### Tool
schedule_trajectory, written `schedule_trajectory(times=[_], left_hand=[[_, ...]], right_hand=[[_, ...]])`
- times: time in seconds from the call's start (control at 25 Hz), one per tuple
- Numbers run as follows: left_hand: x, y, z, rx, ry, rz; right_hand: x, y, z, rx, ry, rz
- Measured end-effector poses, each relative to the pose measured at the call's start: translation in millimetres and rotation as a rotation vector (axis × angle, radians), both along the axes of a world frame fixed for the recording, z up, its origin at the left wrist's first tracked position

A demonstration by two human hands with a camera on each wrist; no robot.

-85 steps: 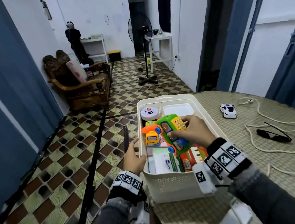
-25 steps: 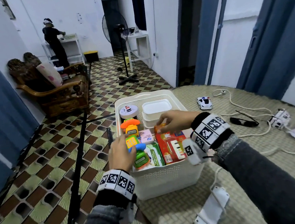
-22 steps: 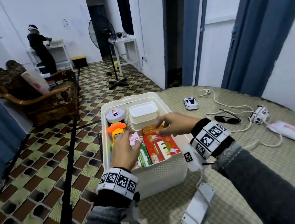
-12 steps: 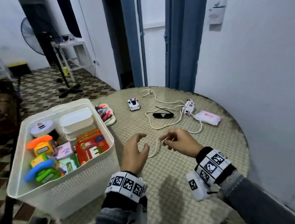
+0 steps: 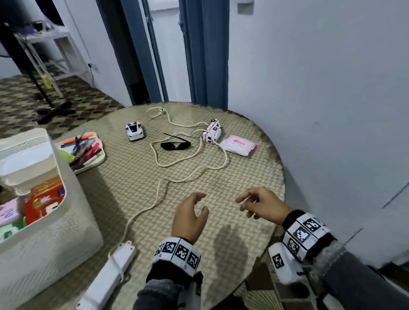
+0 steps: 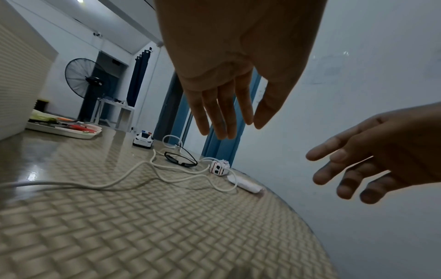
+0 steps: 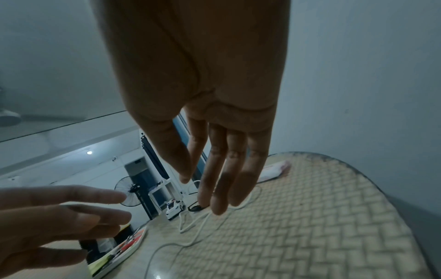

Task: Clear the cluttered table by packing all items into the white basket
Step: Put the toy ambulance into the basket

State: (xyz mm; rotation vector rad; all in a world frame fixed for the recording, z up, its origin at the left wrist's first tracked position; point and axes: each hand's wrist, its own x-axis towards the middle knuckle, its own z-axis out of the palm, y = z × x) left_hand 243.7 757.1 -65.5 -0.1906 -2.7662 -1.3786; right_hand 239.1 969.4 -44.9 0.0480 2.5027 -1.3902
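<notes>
Surface (image 5: 237,176) under both grips, wall right behind its far edge. Basket (image 5: 46,240) well off to my left grip's side, already part full. Power strip (image 5: 105,280) sits near my left wrist, its cord (image 5: 162,187) snaking forward past the left grip. Pen tray (image 5: 83,152) is beside the basket's far corner. Ahead of both grips: toy car (image 5: 134,131), ambulance toy (image 5: 212,131), tissue pack (image 5: 238,145), sunglasses (image 5: 175,145).

Left grip (image 5: 190,219) spread, empty, hovering. Right grip (image 5: 261,203) same: fingers loose, holding nothing.

Risks, my read: the cord loops round the sunglasses and touches the ambulance toy. Yank it and both probably drag or drop off the edge. The tissue pack is near the rim.
</notes>
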Motion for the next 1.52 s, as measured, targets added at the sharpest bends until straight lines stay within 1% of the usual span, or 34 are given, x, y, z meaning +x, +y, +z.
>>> schedule_trajectory(times=[0.2,0.32,0.4,0.48,0.56,0.68,0.76,0.92,1.04,1.16,1.28,1.36,1.44,1.52], left_hand=[[-40,20,-24,-0.034,-0.027,0.020],[-82,30,-41,-0.043,-0.027,0.044],[-115,33,-55,-0.090,-0.058,0.050],[-145,34,-70,-0.192,-0.077,0.023],[-180,35,-86,-0.320,-0.119,-0.038],[-228,36,-102,-0.582,-0.280,-0.176],[-249,37,-111,-0.668,-0.392,-0.241],[-266,36,-134,-0.692,-0.461,-0.265],[-266,33,-153,-0.728,-0.426,-0.252],[-264,32,-159,-0.714,-0.398,-0.255],[-265,29,-161,-0.680,-0.394,-0.249],[-263,28,-162,-0.664,-0.387,-0.236],[-261,28,-163,-0.673,-0.378,-0.230],[-260,28,-163,-0.654,-0.355,-0.217]], right_hand=[[-28,27,-23,-0.005,-0.070,-0.017],[-64,35,-35,-0.015,-0.115,0.003],[-92,37,-44,-0.008,-0.151,0.033],[-113,37,-52,-0.008,-0.191,0.046],[-135,40,-64,-0.014,-0.221,0.052],[-160,44,-81,-0.030,-0.260,0.056],[-173,47,-90,-0.048,-0.300,0.062],[-204,52,-102,-0.092,-0.337,0.050],[-243,48,-99,-0.087,-0.303,0.031],[-295,43,-93,-0.143,-0.213,-0.071],[-359,42,-101,-0.170,-0.073,-0.210],[-395,38,-106,-0.183,-0.013,-0.305],[-428,32,-112,-0.167,0.011,-0.328],[-456,26,-117,-0.144,-0.018,-0.316]])
